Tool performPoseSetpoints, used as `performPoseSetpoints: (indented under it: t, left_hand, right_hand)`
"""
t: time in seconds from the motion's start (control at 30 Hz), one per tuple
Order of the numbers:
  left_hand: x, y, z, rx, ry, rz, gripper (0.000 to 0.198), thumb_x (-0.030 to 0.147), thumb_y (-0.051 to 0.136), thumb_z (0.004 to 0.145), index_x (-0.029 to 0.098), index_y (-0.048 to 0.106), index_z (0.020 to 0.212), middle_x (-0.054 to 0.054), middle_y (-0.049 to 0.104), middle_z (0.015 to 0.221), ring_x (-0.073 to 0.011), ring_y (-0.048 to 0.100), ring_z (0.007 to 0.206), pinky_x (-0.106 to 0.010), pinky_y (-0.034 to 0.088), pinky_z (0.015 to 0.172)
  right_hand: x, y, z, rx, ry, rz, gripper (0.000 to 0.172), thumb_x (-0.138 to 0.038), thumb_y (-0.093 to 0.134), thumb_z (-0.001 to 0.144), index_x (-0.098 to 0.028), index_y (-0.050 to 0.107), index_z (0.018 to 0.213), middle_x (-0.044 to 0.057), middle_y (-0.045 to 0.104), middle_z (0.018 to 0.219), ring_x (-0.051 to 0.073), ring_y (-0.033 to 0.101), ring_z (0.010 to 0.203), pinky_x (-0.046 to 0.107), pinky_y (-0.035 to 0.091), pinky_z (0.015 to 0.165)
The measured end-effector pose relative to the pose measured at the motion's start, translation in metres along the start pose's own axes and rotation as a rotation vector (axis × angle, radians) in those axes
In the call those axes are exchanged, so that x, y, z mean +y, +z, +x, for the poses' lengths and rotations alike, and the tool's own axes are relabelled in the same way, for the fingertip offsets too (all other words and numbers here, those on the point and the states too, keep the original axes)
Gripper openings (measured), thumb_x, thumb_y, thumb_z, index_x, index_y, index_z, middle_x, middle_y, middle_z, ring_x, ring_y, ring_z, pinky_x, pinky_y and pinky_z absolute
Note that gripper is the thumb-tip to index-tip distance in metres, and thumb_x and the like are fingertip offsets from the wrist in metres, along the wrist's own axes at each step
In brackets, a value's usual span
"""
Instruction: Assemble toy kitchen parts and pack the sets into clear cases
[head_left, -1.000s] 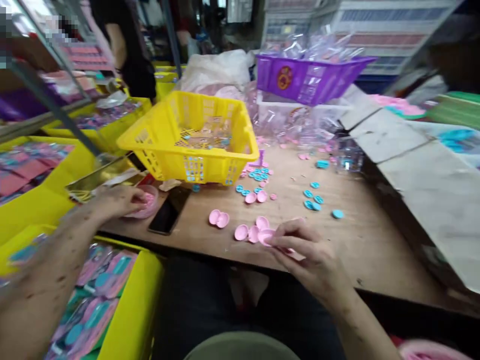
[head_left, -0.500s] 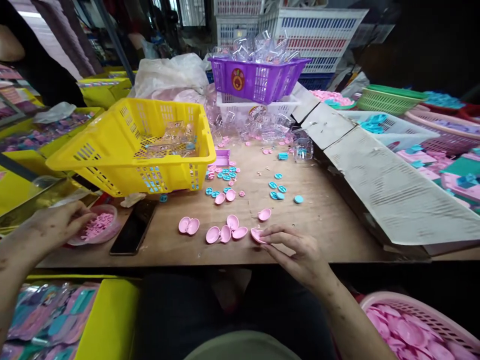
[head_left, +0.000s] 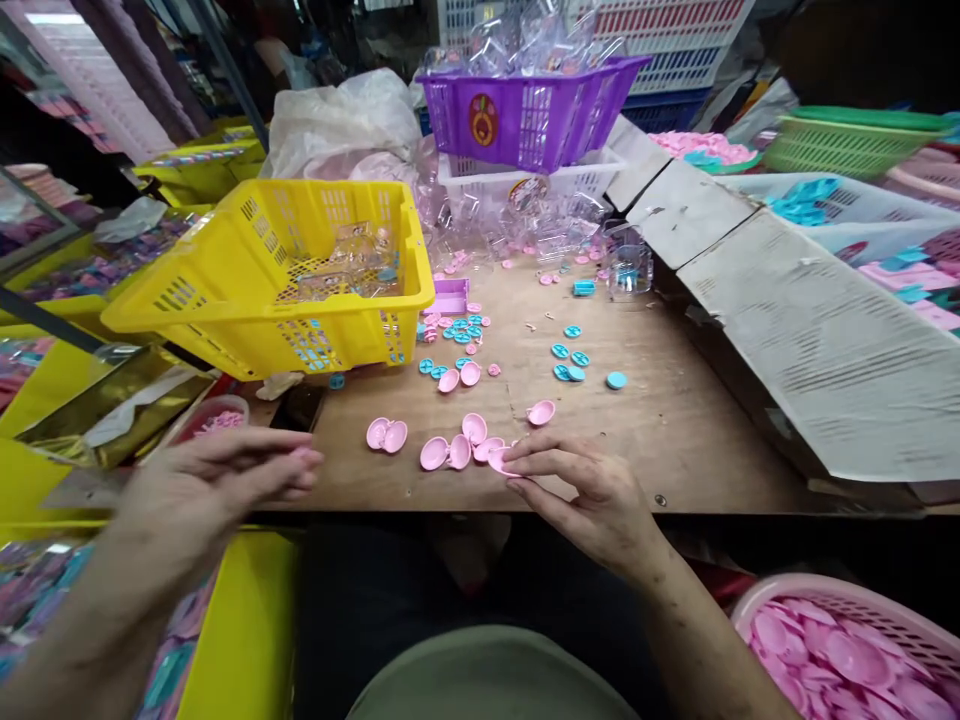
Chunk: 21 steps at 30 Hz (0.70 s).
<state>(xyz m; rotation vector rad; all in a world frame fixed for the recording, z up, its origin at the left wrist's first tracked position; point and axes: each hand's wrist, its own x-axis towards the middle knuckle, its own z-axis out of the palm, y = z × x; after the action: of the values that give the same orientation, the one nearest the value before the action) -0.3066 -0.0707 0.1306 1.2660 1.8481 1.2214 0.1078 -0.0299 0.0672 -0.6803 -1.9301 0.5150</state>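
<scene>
Between the thumb and fingers of my right hand (head_left: 581, 490) is a small pink plastic cup-shaped piece (head_left: 499, 460), held just above the table's front part. More pink oval pieces lie beside it, among them a pair (head_left: 386, 434) to the left and a single one (head_left: 541, 412) behind my fingers. My left hand (head_left: 232, 475) is in the air over the front left edge, its fingers pinched together; a tiny pink bit may show at the fingertips, too small to name. Behind it sits a bowl of tiny pink parts (head_left: 221, 418), partly hidden by the hand.
A yellow basket (head_left: 270, 325) stands at the left of the wooden table (head_left: 720, 420). Blue discs (head_left: 573, 358) lie mid-table. A purple basket (head_left: 532, 120) of clear packaging is at the back. Cardboard (head_left: 817, 350) borders the right side; a pink basket (head_left: 847, 600) stands low right.
My left hand has moved out of the bowl of pink parts and rightward, fingers pinched. My right hand keeps hold of the pink piece, now tilted slightly. The view has shifted a little.
</scene>
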Motion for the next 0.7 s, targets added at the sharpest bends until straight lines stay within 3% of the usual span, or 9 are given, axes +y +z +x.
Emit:
performPoseSetpoints:
  t: [0.07,0.17,0.23,0.33,0.43,0.57,0.7]
  left_hand:
    - [0.024,0.044,-0.030,-0.266,-0.115,-0.171,0.046,0.057,0.104,0.071,0.021,0.089,0.094,-0.011,0.088,0.091,-0.0255,0.084,0.072,-0.033,0.074,0.069]
    - [0.044,0.091,-0.056,-0.498,-0.141,-0.337,0.038,0.049,0.103,0.078,0.021,0.091,0.099,-0.013,0.088,0.089,-0.0248,0.086,0.073,-0.028,0.073,0.069]
    - [0.048,0.105,-0.063,-0.571,-0.147,-0.429,0.030,0.043,0.102,0.082,0.021,0.091,0.100,-0.011,0.088,0.089,-0.0232,0.086,0.075,-0.025,0.072,0.071]
    - [0.048,0.110,-0.066,-0.674,-0.170,-0.513,0.023,0.036,0.101,0.084,0.023,0.092,0.101,-0.010,0.089,0.097,-0.0227,0.088,0.085,-0.023,0.072,0.077]
    - [0.044,0.113,-0.068,-0.681,-0.130,-0.468,0.017,0.034,0.096,0.090,0.024,0.093,0.103,-0.009,0.089,0.096,-0.0195,0.086,0.083,-0.020,0.069,0.075]
    - [0.038,0.123,-0.074,-0.488,0.055,-0.362,0.013,0.036,0.093,0.092,0.023,0.093,0.095,-0.008,0.087,0.103,-0.0184,0.082,0.089,-0.019,0.068,0.071]
    - [0.037,0.129,-0.086,-0.484,0.028,-0.387,0.011,0.032,0.093,0.092,0.023,0.093,0.099,-0.004,0.086,0.091,-0.0139,0.079,0.077,-0.017,0.068,0.074]
  right_hand:
    - [-0.004,0.005,0.000,-0.013,-0.010,0.040,0.017,-0.012,0.080,0.104,-0.025,0.080,0.115,0.004,0.086,0.110,0.018,0.084,0.101,0.030,0.072,0.095]
    - [-0.012,0.010,-0.001,-0.056,-0.041,0.094,0.024,-0.009,0.079,0.104,-0.025,0.079,0.122,0.005,0.085,0.116,0.018,0.084,0.106,0.030,0.071,0.098]
    - [-0.019,0.011,-0.002,-0.104,-0.051,0.116,0.026,-0.009,0.078,0.105,-0.025,0.079,0.125,0.005,0.085,0.118,0.018,0.084,0.105,0.029,0.071,0.096]
    - [-0.030,0.007,-0.006,-0.172,-0.047,0.139,0.023,-0.011,0.077,0.106,-0.024,0.079,0.125,0.006,0.083,0.117,0.016,0.084,0.102,0.026,0.071,0.092]
    - [-0.038,0.002,-0.010,-0.221,-0.040,0.173,0.020,-0.012,0.078,0.106,-0.021,0.079,0.124,0.007,0.082,0.115,0.016,0.083,0.103,0.024,0.070,0.092]
    - [-0.044,0.003,-0.015,-0.249,-0.031,0.229,0.013,-0.018,0.082,0.106,-0.021,0.079,0.118,0.005,0.083,0.111,0.015,0.082,0.099,0.024,0.069,0.092]
    - [-0.045,0.006,-0.017,-0.232,-0.009,0.225,0.004,-0.022,0.079,0.109,-0.020,0.078,0.112,0.004,0.080,0.104,0.013,0.080,0.091,0.022,0.067,0.086]
